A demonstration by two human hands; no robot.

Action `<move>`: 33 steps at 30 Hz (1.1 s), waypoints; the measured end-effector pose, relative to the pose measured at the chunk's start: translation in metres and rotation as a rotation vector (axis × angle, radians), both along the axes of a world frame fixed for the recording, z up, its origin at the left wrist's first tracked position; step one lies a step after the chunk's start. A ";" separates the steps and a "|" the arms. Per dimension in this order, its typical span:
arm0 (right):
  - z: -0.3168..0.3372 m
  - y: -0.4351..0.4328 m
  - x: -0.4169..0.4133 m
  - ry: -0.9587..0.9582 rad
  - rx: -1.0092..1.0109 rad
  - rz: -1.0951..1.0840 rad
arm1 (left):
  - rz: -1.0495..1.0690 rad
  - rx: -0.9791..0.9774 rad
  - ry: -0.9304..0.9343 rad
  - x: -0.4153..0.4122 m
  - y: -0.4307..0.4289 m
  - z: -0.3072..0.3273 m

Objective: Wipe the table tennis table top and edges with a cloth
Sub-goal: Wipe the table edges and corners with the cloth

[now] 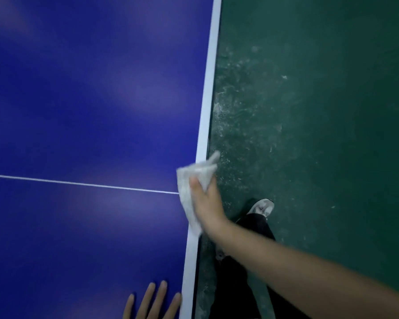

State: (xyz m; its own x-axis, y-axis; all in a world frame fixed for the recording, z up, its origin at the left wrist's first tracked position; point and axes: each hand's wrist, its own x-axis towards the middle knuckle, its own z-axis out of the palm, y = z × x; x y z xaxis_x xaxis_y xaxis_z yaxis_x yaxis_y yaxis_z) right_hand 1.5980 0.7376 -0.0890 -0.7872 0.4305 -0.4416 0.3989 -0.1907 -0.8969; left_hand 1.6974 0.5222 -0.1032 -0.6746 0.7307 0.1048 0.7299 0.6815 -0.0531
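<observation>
Cloth (pixel 186 194) gripped by right hand (pixel 207 203) at table edge (pixel 204 116); left hand (pixel 152 300) rests flat.

Dim, even indoor light falls on the blue surface (pixel 78 111), where soft pale patches of glare spread across the sheen. Motion blur softens the whole frame, most at the right hand (pixel 207 203) and its cloth (pixel 187 192). The white edge line (pixel 209 88) bows slightly from wide-angle distortion. The green floor (pixel 332 88) darkens toward the upper right corner, its scuffs near the edge smeared.
</observation>
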 end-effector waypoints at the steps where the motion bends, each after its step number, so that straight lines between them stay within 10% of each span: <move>1: -0.001 0.018 -0.022 0.016 0.042 0.013 | -0.026 0.018 -0.066 -0.010 0.004 0.005; 8: -0.001 0.093 -0.117 0.012 -0.016 0.024 | 0.108 0.227 -0.303 -0.161 0.090 0.045; 18: -0.026 -0.003 0.007 0.024 -0.198 0.042 | 0.176 0.057 -0.306 -0.337 0.256 0.031; 33: -0.018 0.171 -0.227 0.035 -0.059 0.052 | 0.284 0.206 -0.283 -0.408 0.301 0.020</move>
